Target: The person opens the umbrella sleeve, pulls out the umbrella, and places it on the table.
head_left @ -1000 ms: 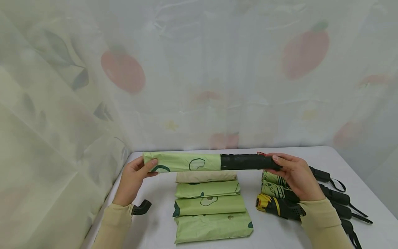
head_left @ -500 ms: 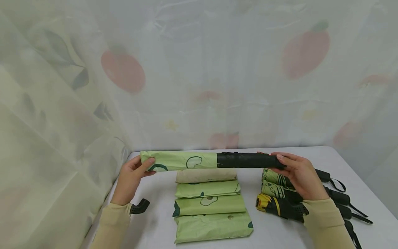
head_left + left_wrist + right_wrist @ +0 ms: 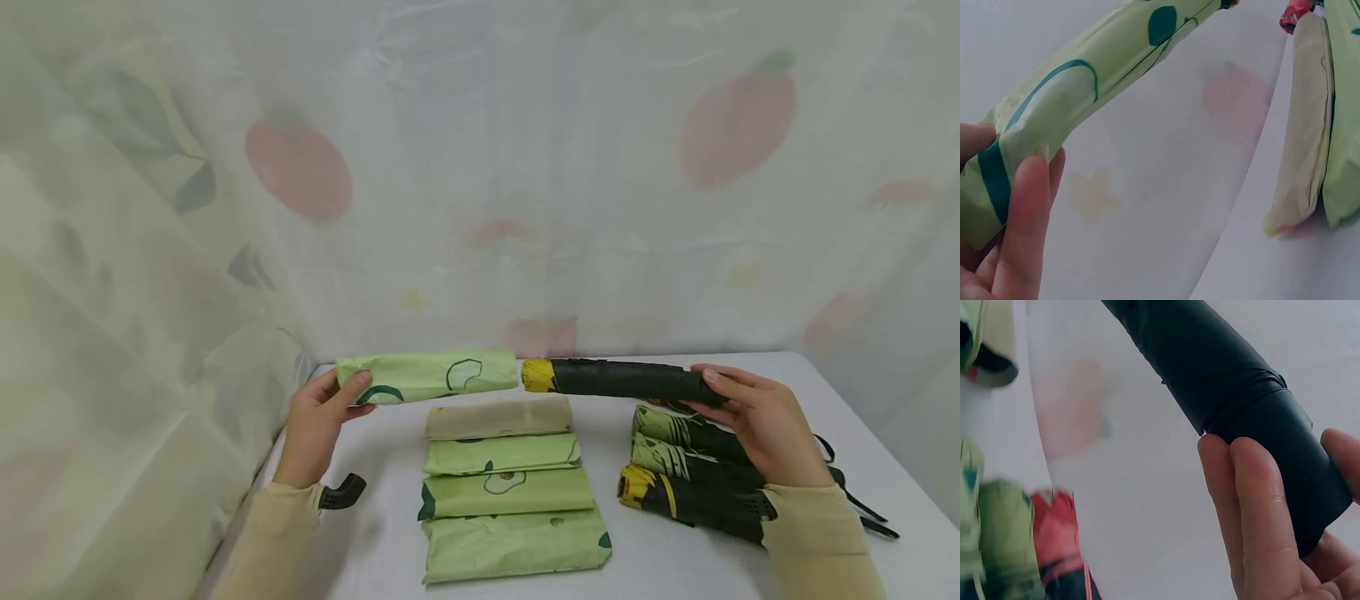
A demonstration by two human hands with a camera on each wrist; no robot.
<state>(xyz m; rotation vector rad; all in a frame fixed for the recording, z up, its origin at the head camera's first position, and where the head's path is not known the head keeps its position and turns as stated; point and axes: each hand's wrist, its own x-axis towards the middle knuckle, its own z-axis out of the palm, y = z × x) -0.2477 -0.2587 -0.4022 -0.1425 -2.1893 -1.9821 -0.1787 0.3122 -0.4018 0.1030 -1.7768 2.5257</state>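
Note:
My left hand [image 3: 315, 429] holds the far left end of a light green umbrella sleeve [image 3: 431, 377] with an avocado print, thumb on the near side. A folded black umbrella [image 3: 630, 379] with a yellow tip lies level in my right hand [image 3: 768, 425], which grips its right end. Only a narrow gap parts the yellow tip from the sleeve's right end. Both are held up above the table. In the left wrist view the sleeve [image 3: 1116, 62] slants up from my fingers; the right wrist view shows my fingers around the black umbrella [image 3: 1235, 381].
Below lie several flat sleeves in a column: a beige one [image 3: 498, 419] at the back, then green ones [image 3: 506, 493]. At the right lie folded umbrellas, among them a black-and-yellow one [image 3: 697, 507] and a red-topped one [image 3: 1057, 525], partly behind my right arm. A curtain [image 3: 540, 167] hangs behind the table.
The black umbrella has slid rightward out of the sleeve, baring its yellow tip. My right hand has moved right with it; my left hand has shifted only slightly.

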